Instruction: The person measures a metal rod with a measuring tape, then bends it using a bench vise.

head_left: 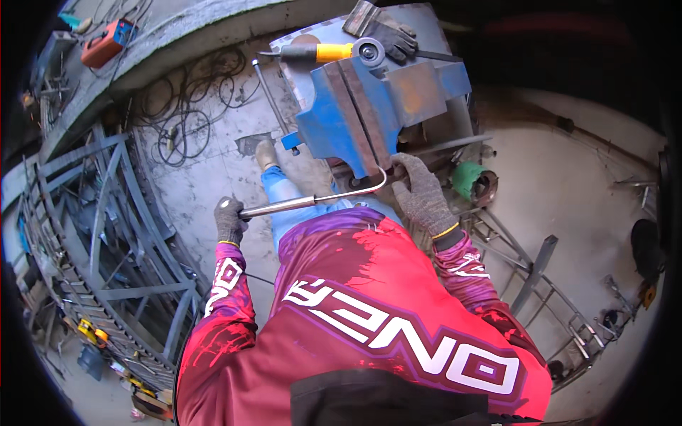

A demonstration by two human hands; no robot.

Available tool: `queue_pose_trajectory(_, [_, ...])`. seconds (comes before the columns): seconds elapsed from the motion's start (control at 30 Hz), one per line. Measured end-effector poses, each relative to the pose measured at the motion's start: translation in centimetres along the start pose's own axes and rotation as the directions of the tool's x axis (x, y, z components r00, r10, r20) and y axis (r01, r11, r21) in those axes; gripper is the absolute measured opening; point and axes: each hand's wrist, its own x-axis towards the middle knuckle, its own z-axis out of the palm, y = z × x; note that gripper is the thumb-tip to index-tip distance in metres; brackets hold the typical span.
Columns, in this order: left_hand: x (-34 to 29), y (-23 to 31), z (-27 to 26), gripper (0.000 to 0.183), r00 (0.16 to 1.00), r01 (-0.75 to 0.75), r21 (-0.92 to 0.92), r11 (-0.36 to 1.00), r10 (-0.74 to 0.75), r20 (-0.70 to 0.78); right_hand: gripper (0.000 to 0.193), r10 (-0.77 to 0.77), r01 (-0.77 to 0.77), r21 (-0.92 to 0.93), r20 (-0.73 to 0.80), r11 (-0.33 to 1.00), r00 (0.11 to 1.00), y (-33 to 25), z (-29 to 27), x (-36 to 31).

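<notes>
My left hand [229, 219], in a grey knit glove, is closed around the end of a shiny metal pipe [280, 207]. A thin metal rod [352, 193] runs out of the pipe's other end and curves up to the near end of the jaws of a blue bench vise [348, 106]. How the rod's tip sits there is hard to make out. My right hand [424, 193], gloved too, is beside that curve with its thumb and fingers apart. Its fingertips are close to the jaw end; I cannot tell whether they touch.
Behind the vise lie a yellow and black angle grinder [327, 52] and a pair of work gloves [383, 32]. Metal frames [114, 213] are piled at left, near tangled cables [192, 106]. A green cylinder [472, 182] and a ladder-like metal frame [561, 305] are at right.
</notes>
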Motion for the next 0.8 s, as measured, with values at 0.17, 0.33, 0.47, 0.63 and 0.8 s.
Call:
queue_pose_trajectory(0.17, [0.6, 7.1, -1.2, 0.015, 0.991, -0.129, 0.200, 0.971, 0.132, 0.002, 0.040, 0.065, -0.065, 0.040, -0.013, 0.997, 0.998, 0.8, -0.1, 0.4])
queue_pose_trajectory(0.33, [3.2, 13.4, -2.5, 0.010, 0.996, -0.078, 0.533, 0.843, 0.090, 0.004, 0.033, -0.083, 0.084, 0.007, -0.073, 0.996, 0.994, 2.6, 0.2, 0.1])
queue_pose_trajectory(0.47, [2.5, 17.9, -5.0, 0.010, 0.968, -0.177, 0.388, 0.904, 0.231, -0.097, 0.032, -0.109, 0.111, 0.031, -0.065, 0.993, 0.992, 4.6, -0.5, -0.6])
queue_pose_trajectory(0.63, [0.6, 27.0, -8.5, 0.011, 0.913, -0.306, 0.153, 0.940, 0.335, -0.232, 0.031, -0.062, 0.058, 0.115, 0.039, 0.992, 0.997, 6.8, -1.1, -1.3])
queue_pose_trajectory(0.8, [-1.6, 34.0, -7.9, 0.016, 0.872, -0.359, 0.327, 0.874, 0.439, -0.216, 0.035, -0.145, 0.129, 0.272, 0.040, 0.954, 0.989, 6.1, 0.1, -1.7])
